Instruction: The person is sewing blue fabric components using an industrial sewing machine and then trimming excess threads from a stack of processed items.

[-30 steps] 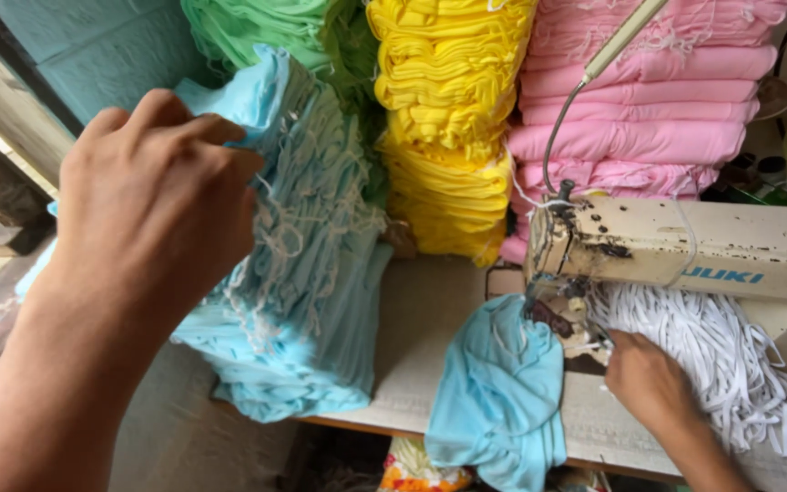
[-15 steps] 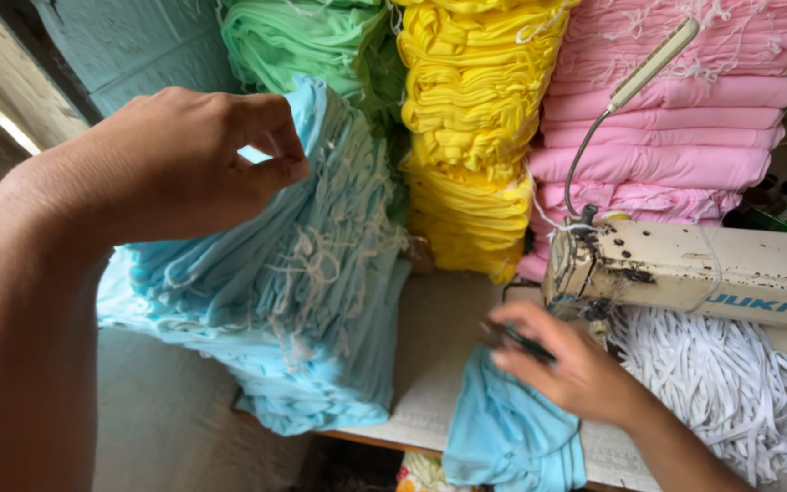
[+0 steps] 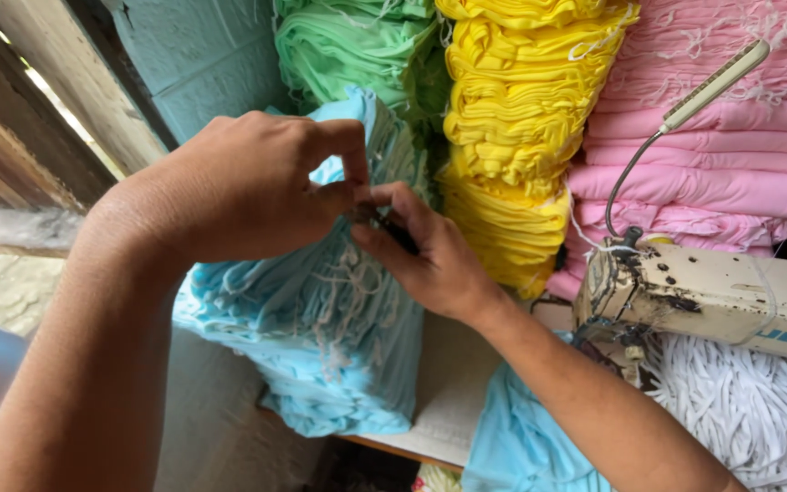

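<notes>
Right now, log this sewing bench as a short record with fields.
left hand: pinching a small dark item at the top of the light blue fabric stack
right hand: meeting the left at that item
stacks behind: green, yellow, pink
machine: cream sewing machine
beside it: white elastic cord heap

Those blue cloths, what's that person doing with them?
A person's left hand and right hand meet on top of a leaning stack of light blue cloth pieces, pinching something small and dark between the fingers; what it is cannot be made out. Stacks of green, yellow and pink cloth stand behind. A cream sewing machine sits to the right, with white elastic cords piled beside it.
</notes>
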